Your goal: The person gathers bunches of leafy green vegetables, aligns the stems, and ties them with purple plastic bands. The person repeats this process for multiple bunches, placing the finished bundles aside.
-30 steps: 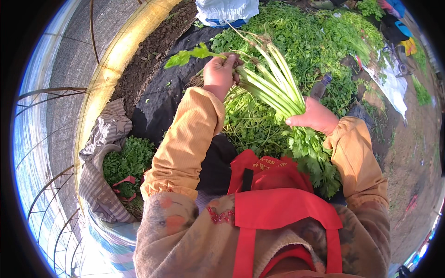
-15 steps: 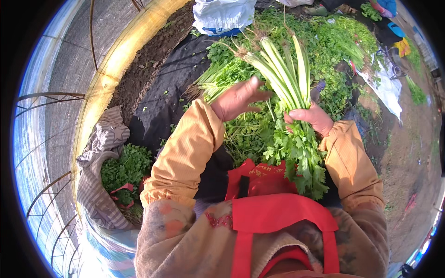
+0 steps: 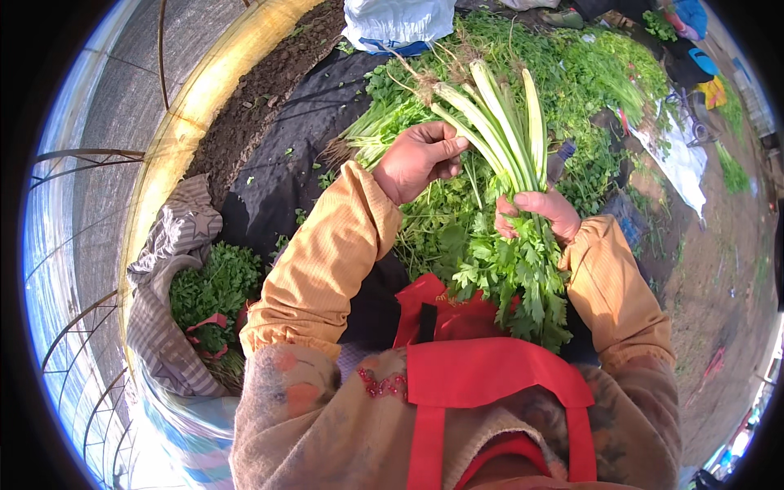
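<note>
A bunch of celery [image 3: 500, 122] is upside down in front of me, pale stalks and stringy roots pointing away and green leaves hanging toward my apron. My right hand [image 3: 545, 214] is wrapped round the bunch where stalks meet leaves. On the bunch's left side, my left hand [image 3: 420, 159] is closed, thumb and forefinger pinching an outer celery stalk [image 3: 453, 121]. The exact contact is partly hidden by its fingers. Below the hands lies a heap of loose greens [image 3: 433, 237].
A striped cloth-edged sack [image 3: 151, 331] of leafy greens [image 3: 214, 282] stands at my left. Black sheeting [image 3: 282, 151] covers the ground there. A white bag [image 3: 396, 23] sits at the far side, with more cut greens [image 3: 604, 69] and a white sheet [image 3: 679, 159] to the right.
My left hand was spread beside the stalks; its fingers have closed in a pinch at the outer stalk. The right hand keeps its grip on the bunch, nearly in place.
</note>
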{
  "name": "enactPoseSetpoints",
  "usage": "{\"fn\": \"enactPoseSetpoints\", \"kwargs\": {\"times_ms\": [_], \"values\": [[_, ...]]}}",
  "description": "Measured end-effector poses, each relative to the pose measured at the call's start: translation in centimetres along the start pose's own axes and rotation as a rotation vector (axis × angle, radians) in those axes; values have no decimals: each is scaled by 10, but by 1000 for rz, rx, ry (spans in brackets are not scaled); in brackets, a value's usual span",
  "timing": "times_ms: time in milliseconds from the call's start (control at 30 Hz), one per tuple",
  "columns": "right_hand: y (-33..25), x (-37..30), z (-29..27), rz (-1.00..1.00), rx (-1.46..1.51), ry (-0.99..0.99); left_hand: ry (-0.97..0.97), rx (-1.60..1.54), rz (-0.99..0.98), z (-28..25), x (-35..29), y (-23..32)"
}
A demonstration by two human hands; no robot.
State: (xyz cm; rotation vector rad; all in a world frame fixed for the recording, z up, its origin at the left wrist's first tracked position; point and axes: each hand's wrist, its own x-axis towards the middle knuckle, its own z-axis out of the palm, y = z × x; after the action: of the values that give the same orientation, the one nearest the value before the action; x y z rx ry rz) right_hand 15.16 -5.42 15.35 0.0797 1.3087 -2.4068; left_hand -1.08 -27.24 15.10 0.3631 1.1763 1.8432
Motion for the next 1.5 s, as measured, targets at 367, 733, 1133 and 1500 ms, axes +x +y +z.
{"fn": "enactPoseSetpoints", "kwargs": {"times_ms": [367, 733, 1133, 1500], "values": [[2, 1, -13, 66, 71, 10, 454, -290, 228, -36, 9, 11], [0, -1, -7, 40, -52, -12, 671, -503, 387, -79, 14, 35], [35, 17, 3, -93, -545, 82, -82, -340, 119, 5, 10, 9], [29, 21, 19, -139, -773, 103, 106, -195, 149, 32, 9, 3]]}}
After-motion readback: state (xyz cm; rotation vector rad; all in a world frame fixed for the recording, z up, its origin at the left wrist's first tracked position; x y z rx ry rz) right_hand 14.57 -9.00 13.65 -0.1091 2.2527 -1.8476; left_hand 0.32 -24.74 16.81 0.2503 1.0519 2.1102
